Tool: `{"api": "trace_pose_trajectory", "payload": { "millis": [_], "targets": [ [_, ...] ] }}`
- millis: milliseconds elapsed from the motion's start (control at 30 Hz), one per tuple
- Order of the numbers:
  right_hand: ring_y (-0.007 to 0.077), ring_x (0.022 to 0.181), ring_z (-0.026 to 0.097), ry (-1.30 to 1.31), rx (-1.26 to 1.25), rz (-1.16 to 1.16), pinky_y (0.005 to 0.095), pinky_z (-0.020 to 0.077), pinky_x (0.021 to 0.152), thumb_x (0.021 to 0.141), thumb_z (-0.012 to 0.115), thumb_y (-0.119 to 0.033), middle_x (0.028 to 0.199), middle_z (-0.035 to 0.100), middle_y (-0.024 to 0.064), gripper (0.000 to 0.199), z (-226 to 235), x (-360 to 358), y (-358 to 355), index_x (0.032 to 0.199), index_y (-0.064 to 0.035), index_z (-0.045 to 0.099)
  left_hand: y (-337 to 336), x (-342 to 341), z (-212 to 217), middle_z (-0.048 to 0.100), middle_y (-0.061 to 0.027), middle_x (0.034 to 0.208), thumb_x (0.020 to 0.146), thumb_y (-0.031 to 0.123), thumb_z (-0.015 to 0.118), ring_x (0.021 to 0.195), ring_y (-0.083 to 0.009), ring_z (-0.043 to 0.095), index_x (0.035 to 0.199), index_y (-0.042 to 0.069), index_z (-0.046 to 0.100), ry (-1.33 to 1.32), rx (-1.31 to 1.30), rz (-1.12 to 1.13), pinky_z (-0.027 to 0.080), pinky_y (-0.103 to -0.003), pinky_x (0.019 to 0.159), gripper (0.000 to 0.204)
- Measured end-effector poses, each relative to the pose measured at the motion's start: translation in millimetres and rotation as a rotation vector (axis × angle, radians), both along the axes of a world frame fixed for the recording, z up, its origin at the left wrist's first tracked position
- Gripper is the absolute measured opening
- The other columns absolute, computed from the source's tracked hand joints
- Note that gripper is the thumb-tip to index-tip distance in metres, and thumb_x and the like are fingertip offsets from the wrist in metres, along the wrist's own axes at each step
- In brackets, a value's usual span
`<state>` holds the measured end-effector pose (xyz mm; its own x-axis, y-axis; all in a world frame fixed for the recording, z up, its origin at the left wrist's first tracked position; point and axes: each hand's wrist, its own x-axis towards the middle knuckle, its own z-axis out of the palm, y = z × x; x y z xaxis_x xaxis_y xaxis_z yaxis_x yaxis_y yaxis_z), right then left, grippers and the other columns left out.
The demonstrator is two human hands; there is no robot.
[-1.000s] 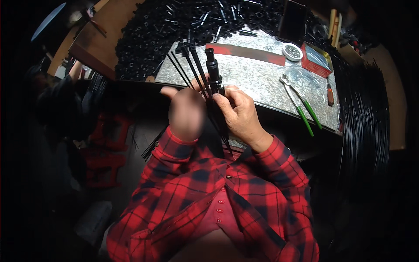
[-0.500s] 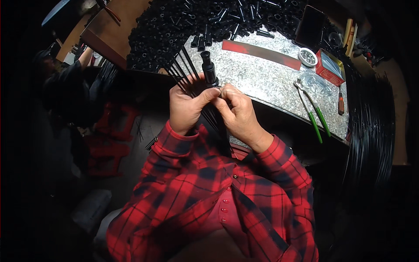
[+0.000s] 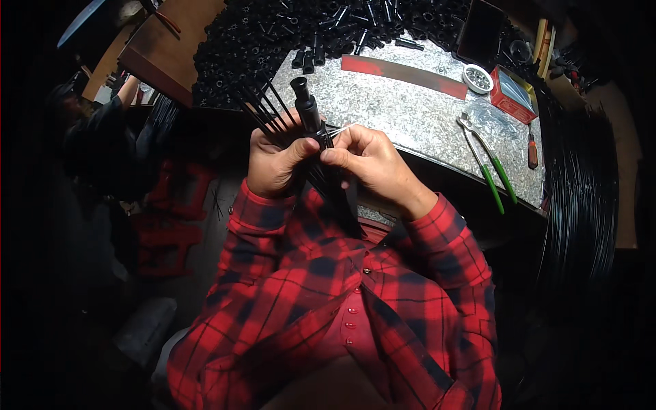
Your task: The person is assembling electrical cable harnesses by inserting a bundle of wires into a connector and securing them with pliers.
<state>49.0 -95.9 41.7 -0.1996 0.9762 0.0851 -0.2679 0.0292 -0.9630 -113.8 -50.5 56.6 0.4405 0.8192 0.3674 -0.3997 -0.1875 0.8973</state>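
Note:
Above my lap, a black tubular umbrella runner [image 3: 309,113] stands tilted slightly left, its narrower end up. My left hand [image 3: 273,164] is closed round it and a spread of thin black umbrella ribs [image 3: 266,113]; their ends fan out past the fingers toward the table. My right hand [image 3: 372,160] pinches at the runner's lower collar, thumb against it. A thin pale wire [image 3: 339,129] runs from the collar to the right hand's fingers. The exact grip on the wire is partly hidden by the fingers.
A heap of black runners [image 3: 260,41] covers the table's far side. On the metal tabletop [image 3: 383,113] lie a red-grey strip [image 3: 403,76], green-handled pliers [image 3: 487,160], a screwdriver [image 3: 532,152], a white dish [image 3: 477,79] and a red box [image 3: 512,96]. A rib bundle [image 3: 581,198] hangs at the right edge.
Both hands have shifted left with the runner and ribs, and the runner leans more to the left. The right thumb has moved onto the collar, and the pale wire shows more plainly.

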Motion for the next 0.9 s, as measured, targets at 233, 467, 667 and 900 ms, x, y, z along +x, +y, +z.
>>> {"api": "trace_pose_trajectory", "payload": {
  "millis": [233, 467, 667, 900],
  "targets": [
    [0.0078, 0.055, 0.055, 0.069, -0.086, 0.117, 0.0198, 0.0453, 0.048, 0.081, 0.067, -0.013, 0.069, 0.057, 0.0019, 0.019, 0, 10, 2, 0.073, -0.0032, 0.054, 7, 0, 0, 0.063, -0.0045, 0.089, 0.079, 0.006, 0.068, 0.079, -0.0107, 0.058, 0.100, -0.003, 0.062, 0.027, -0.020, -0.147, 0.047, -0.024, 0.073, 0.024],
    [0.0081, 0.057, 0.055, -0.064, 0.044, -0.237, 0.0206, 0.0448, 0.048, 0.080, 0.067, -0.012, 0.069, 0.057, 0.0060, 0.023, -28, -13, 19, 0.069, -0.0001, 0.052, -15, 35, -17, 0.057, -0.0071, 0.094, 0.083, 0.008, 0.064, 0.084, -0.0119, 0.055, 0.117, -0.004, 0.047, 0.006, 0.069, 0.309, 0.046, -0.025, 0.075, 0.040],
    [0.0143, 0.056, 0.056, -0.275, 0.261, -0.381, 0.0269, 0.0436, 0.049, 0.079, 0.064, -0.007, 0.067, 0.057, 0.0115, 0.019, -28, -32, 12, 0.070, 0.0035, 0.050, -9, 22, -15, 0.050, -0.0035, 0.089, 0.083, -0.002, 0.056, 0.079, -0.0076, 0.049, 0.114, -0.002, 0.041, 0.272, 0.081, 0.453, 0.043, -0.022, 0.071, 0.035],
    [0.0137, 0.058, 0.055, -0.214, 0.237, -0.308, 0.0249, 0.0431, 0.054, 0.080, 0.064, -0.007, 0.067, 0.059, 0.0090, 0.015, -27, -28, 13, 0.073, 0.0028, 0.055, -2, 4, -14, 0.050, -0.0031, 0.089, 0.082, -0.004, 0.056, 0.078, -0.0072, 0.048, 0.102, 0.001, 0.043, 0.394, 0.122, 0.373, 0.042, -0.021, 0.070, 0.025]
  ]
}}
